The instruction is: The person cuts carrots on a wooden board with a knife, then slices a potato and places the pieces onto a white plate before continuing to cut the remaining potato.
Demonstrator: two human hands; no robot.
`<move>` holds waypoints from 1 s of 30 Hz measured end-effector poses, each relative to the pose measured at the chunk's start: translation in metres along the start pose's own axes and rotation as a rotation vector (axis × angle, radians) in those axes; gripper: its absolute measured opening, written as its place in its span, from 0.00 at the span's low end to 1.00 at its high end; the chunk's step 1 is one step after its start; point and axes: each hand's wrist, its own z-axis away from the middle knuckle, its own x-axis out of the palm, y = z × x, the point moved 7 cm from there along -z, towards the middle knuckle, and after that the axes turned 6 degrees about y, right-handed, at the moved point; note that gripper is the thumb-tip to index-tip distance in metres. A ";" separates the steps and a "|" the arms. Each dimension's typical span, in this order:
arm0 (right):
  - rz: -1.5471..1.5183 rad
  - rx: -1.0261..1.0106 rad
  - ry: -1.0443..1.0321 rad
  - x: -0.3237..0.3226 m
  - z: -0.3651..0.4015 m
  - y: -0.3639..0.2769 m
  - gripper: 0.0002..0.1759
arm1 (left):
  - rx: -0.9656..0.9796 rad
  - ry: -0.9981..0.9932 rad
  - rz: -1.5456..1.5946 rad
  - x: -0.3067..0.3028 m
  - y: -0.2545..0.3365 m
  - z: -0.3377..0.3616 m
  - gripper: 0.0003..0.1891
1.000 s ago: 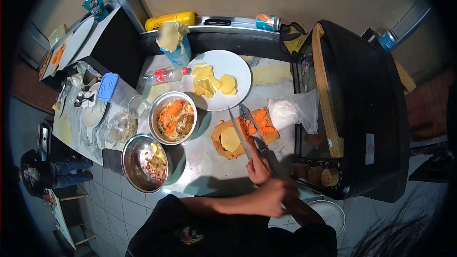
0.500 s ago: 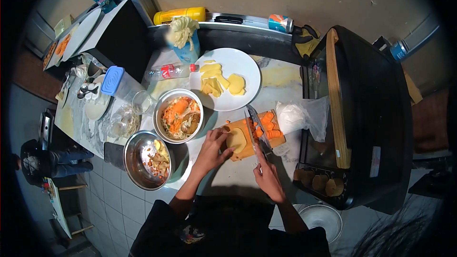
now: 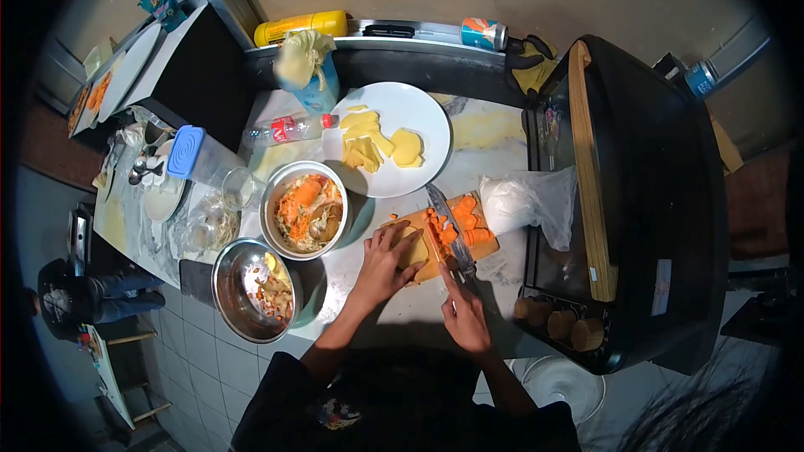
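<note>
Your left hand (image 3: 387, 261) has slid flat, fingers spread, over the yellow slice (image 3: 416, 249) on the cutting board (image 3: 408, 224) at the front of the worktop (image 3: 368, 286), your right hand (image 3: 466, 320) clenches the knife (image 3: 444, 219) just beside it, so keep those fingertips tucked back.

A second ago the left hand (image 3: 389, 255) lies down by the right wrist, its arm crossing in front of the body. Now it rests on the cutting board (image 3: 423, 270), fingers spread over the yellow slice (image 3: 415, 251). That slice lay bare then; now it shows only past the fingertips, more covered than half a second ago. The right hand (image 3: 465, 318) has dropped a little lower and nearer the body. Its knife (image 3: 448, 230) now points up through the carrot pieces (image 3: 462, 222), the blade lying just beside the left fingertips.
</note>
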 end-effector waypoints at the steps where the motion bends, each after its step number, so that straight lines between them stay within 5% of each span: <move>1: -0.025 0.006 -0.001 0.000 0.000 0.000 0.44 | 0.004 -0.003 0.001 0.001 0.001 -0.001 0.31; 11: -0.013 -0.013 0.049 0.001 0.006 0.002 0.44 | -0.007 -0.016 0.065 -0.002 -0.002 -0.002 0.29; 16: -0.045 0.135 -0.088 0.007 0.008 0.006 0.44 | 0.014 -0.043 0.039 -0.001 0.002 0.001 0.32; 30: 0.161 0.117 -0.215 0.016 -0.004 0.003 0.48 | 0.044 0.009 -0.125 0.009 0.004 0.010 0.26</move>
